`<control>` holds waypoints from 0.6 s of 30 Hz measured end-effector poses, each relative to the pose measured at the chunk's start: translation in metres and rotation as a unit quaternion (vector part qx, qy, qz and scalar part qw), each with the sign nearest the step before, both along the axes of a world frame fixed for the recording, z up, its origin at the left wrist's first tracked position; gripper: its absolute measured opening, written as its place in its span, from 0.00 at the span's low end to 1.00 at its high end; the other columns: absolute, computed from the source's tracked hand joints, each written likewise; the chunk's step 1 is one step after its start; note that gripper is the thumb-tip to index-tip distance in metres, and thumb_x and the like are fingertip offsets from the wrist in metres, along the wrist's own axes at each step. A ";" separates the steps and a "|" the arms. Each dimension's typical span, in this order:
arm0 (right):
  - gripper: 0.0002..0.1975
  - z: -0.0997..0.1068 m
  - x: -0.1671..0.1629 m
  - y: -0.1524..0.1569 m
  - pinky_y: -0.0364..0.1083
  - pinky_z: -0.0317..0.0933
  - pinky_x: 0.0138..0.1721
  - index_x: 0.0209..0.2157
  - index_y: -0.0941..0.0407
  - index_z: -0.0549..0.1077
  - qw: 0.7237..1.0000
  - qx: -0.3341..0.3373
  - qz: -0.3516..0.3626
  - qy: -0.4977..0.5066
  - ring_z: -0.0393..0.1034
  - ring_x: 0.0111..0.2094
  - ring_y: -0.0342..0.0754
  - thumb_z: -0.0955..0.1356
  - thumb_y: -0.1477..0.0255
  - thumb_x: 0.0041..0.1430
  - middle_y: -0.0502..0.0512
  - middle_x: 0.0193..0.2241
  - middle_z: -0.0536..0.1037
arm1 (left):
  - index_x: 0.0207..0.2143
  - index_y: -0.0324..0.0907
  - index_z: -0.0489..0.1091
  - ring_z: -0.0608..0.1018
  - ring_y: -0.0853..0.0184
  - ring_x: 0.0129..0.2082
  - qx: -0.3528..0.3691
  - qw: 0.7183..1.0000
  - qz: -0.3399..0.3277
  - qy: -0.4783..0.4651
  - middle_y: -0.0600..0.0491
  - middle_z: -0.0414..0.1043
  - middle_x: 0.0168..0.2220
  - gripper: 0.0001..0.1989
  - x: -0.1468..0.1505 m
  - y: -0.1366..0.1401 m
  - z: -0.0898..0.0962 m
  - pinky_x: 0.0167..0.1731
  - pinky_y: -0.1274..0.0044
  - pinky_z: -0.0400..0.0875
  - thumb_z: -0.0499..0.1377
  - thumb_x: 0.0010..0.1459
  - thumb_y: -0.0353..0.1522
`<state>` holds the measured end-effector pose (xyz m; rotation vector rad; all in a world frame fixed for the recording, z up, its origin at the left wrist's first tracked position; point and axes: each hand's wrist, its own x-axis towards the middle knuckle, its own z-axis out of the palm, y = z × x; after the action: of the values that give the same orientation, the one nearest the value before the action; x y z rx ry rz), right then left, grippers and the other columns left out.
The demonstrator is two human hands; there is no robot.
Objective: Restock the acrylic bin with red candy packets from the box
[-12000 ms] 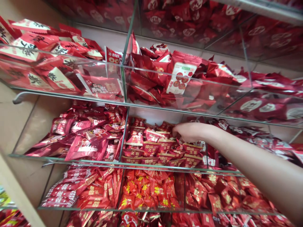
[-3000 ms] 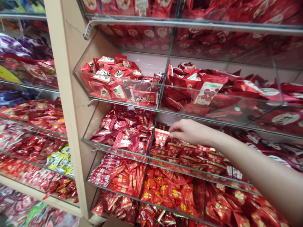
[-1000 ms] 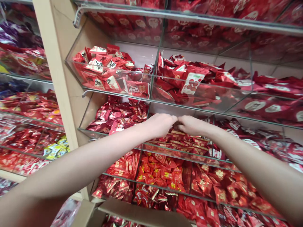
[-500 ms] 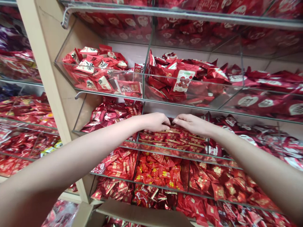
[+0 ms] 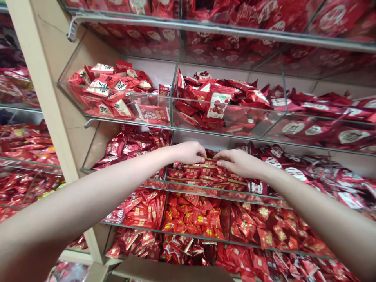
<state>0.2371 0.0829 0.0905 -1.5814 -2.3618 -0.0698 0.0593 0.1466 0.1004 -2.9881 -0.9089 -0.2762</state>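
My left hand [image 5: 191, 152] reaches into a glass-fronted compartment of the middle shelf. Its fingers are curled down and closed on the left end of a small red candy packet [image 5: 210, 161] with gold print. From the other side my right hand [image 5: 236, 160] has its thumb and fingers at the packet's right end, closed on it as well; the fingertips are partly hidden. Below and in front of both hands, rows of matching red packets [image 5: 205, 181] stand in line behind the clear front panel [image 5: 188, 188].
Glass shelves with clear dividers hold many red wrapped sweets [image 5: 105, 90] above and below. The upper shelf's glass edge [image 5: 217, 137] runs close over my hands. A wooden upright [image 5: 49, 117] stands left. An open cardboard box [image 5: 170, 270] sits at the bottom.
The view has shifted slightly, so the shelves sit lower and further left. The packet between my hands shows more clearly, and my right fingers have spread a little over its end.
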 end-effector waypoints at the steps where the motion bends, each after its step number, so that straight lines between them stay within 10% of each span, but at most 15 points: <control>1: 0.14 0.001 0.003 -0.003 0.45 0.60 0.43 0.41 0.57 0.71 1.000 0.019 -0.006 0.006 0.69 0.40 0.48 0.60 0.71 0.55 0.55 0.40 0.76 | 0.38 0.40 0.72 0.74 0.70 0.30 0.000 1.000 -0.005 0.008 0.53 0.77 0.34 0.13 -0.001 -0.001 0.002 0.30 0.82 0.63 0.53 0.52 0.32; 11: 0.13 -0.003 0.024 -0.025 0.45 0.60 0.42 0.38 0.60 0.71 0.982 0.165 -0.039 -0.084 0.69 0.40 0.49 0.59 0.78 0.54 0.60 0.38 0.75 | 0.50 0.44 0.62 0.72 0.68 0.43 -0.070 0.988 -0.015 0.136 0.53 0.68 0.50 0.19 -0.008 -0.012 0.026 0.41 0.81 0.62 0.49 0.55 0.34; 18: 0.07 0.016 0.010 0.016 0.45 0.61 0.24 0.20 0.60 0.72 0.982 -0.060 -0.116 -0.138 0.71 0.23 0.51 0.64 0.83 0.44 0.56 0.15 0.73 | 0.51 0.44 0.61 0.70 0.65 0.46 -0.083 0.980 -0.012 0.182 0.52 0.65 0.53 0.21 -0.004 -0.009 0.032 0.43 0.78 0.62 0.48 0.54 0.32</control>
<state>0.2471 0.0987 0.1061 -2.0190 -2.4068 -0.2142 0.0551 0.1373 0.1328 -3.0422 -0.8915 0.3547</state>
